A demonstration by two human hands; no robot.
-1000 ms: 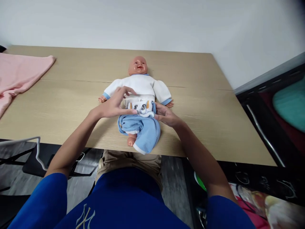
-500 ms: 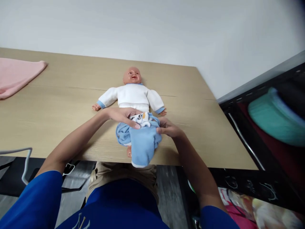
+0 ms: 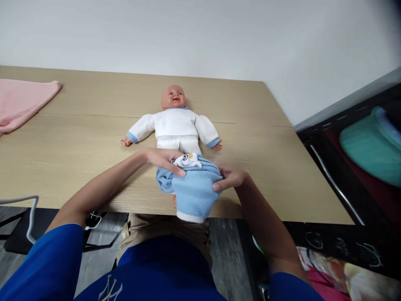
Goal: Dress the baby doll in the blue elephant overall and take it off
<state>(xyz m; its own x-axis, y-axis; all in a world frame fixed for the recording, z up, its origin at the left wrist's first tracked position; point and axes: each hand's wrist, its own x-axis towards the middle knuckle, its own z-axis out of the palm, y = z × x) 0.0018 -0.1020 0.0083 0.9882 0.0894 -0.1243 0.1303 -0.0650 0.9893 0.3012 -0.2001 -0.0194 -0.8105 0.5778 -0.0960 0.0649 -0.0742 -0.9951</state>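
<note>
A baby doll [image 3: 176, 121] lies on its back on the wooden table [image 3: 78, 159], head away from me, in a white top with blue cuffs. Around its lower legs are bunched light blue pants [image 3: 196, 192] with a white cartoon patch, one leg hanging towards the table's front edge. My left hand [image 3: 166, 161] is closed on the waist side of the pants by the patch, thumb on top. Gripping their right side is my right hand [image 3: 230, 177], thumb in front and fingers mostly hidden behind the cloth. A bit of the doll's foot shows below the cloth.
A pink cloth [image 3: 26, 100] lies at the table's left end. To the right stands a black rack [image 3: 332, 175] holding a teal basin [image 3: 371, 146], with colourful items below it. A grey cable or rod [image 3: 33, 217] crosses the front left edge.
Both hands have moved slightly right and towards me with the pants. The right side of the pants is spread wider, and more of the doll's white lower body shows.
</note>
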